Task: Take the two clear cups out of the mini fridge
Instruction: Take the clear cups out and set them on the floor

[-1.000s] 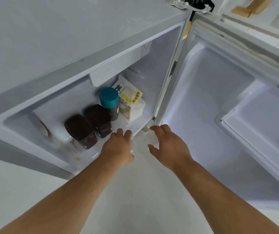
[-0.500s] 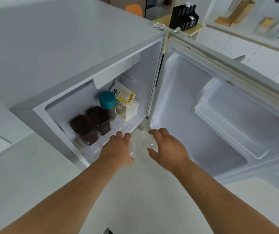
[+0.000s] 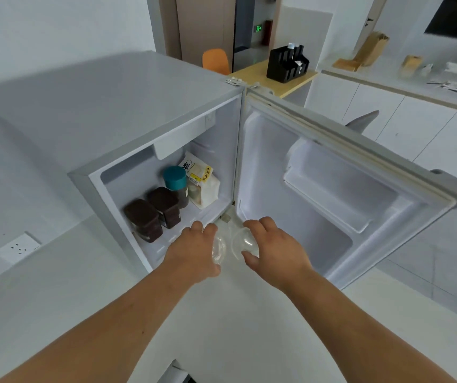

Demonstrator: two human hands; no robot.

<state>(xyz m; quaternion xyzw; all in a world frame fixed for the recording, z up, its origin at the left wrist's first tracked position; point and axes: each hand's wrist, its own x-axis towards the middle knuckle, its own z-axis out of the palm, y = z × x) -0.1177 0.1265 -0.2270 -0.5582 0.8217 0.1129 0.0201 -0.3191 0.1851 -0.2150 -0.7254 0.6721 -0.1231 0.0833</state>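
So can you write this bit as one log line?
left hand: holding clear cup | right hand: holding clear cup | mini fridge: door open

Both hands have drawn back from the mini fridge (image 3: 149,111) — the left hand (image 3: 192,251) and right hand (image 3: 273,248) now each grip a clear cup (image 3: 245,243), clear of its front edge — a second earlier they only reached in.

Bright even indoor light, soft shadows, wide-angle bending at edges, slightly soft focus
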